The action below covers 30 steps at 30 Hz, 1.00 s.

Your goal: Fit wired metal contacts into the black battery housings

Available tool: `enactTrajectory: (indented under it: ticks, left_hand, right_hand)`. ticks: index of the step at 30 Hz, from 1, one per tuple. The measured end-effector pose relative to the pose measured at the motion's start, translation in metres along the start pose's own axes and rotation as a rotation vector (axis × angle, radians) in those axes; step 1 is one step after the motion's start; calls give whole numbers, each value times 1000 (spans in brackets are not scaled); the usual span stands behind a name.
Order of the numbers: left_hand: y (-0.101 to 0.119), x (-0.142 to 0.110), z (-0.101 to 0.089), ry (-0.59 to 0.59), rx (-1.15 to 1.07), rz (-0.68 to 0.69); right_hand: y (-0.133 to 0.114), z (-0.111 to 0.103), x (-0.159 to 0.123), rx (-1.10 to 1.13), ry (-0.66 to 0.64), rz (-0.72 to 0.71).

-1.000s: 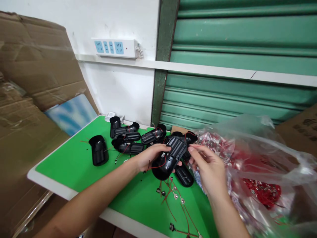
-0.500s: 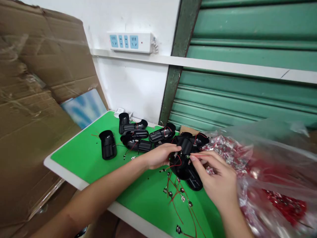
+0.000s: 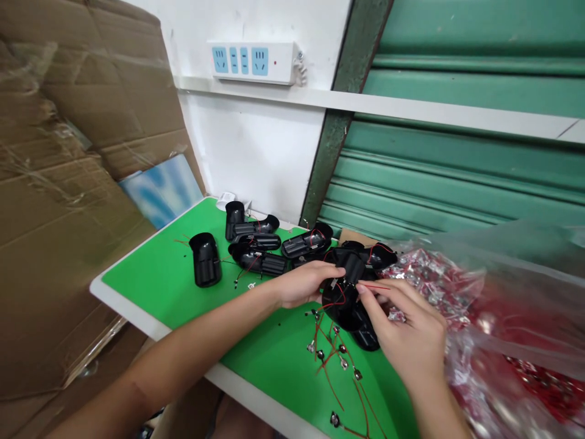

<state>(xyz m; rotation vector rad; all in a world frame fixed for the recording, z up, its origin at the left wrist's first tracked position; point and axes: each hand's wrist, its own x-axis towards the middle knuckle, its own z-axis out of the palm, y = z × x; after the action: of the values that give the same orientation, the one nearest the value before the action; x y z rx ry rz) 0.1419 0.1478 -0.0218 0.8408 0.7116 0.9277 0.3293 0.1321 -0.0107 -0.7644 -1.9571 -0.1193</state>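
Observation:
My left hand [image 3: 302,284] is closed around a black plastic housing [image 3: 353,268] with a battery-compartment shape, thumb pressed on its upper side. A thin red wire [image 3: 340,299] loops over the housing's open, rounded end. At its right side my right hand [image 3: 406,323] pinches a red wire [image 3: 378,287] between thumb and forefinger, close against the housing. The part at that wire's end is hidden by the fingertips. Below both hands, several small metal contact pieces [image 3: 343,363] with red wires lie scattered on the green mat [image 3: 269,372].
More black housings [image 3: 206,261] lie along the mat's back and left. At the right, clear plastic bags [image 3: 512,317] hold red-wired metal parts. Cardboard [image 3: 59,201] stands at the left. Behind are a white wall with a power strip [image 3: 253,63] and a green shutter [image 3: 457,177].
The view has shifted slightly, so things appear a little further right. The fingertips of my right hand have come closer to the housing, covering the small green-looking piece that showed before.

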Motion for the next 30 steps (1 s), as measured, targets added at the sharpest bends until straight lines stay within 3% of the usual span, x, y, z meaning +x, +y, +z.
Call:
enactTrajectory:
  ticks: [6, 9, 17, 23, 30]
  left_hand:
    - [-6, 4, -2, -3, 35, 48]
    - [-10, 6, -2, -19, 44, 147]
    - [-11, -4, 4, -39, 282, 356]
    - [-11, -8, 8, -99, 362, 419]
    - [-14, -9, 7, -50, 464, 448]
  right_hand:
    - [1, 5, -1, 3, -20, -23]
    - [3, 4, -2, 35, -45, -29]
    - [7, 17, -17, 274, -42, 365]
    - [2, 21, -21, 319, -104, 392]
    - [-2, 18, -18, 397, -84, 438]
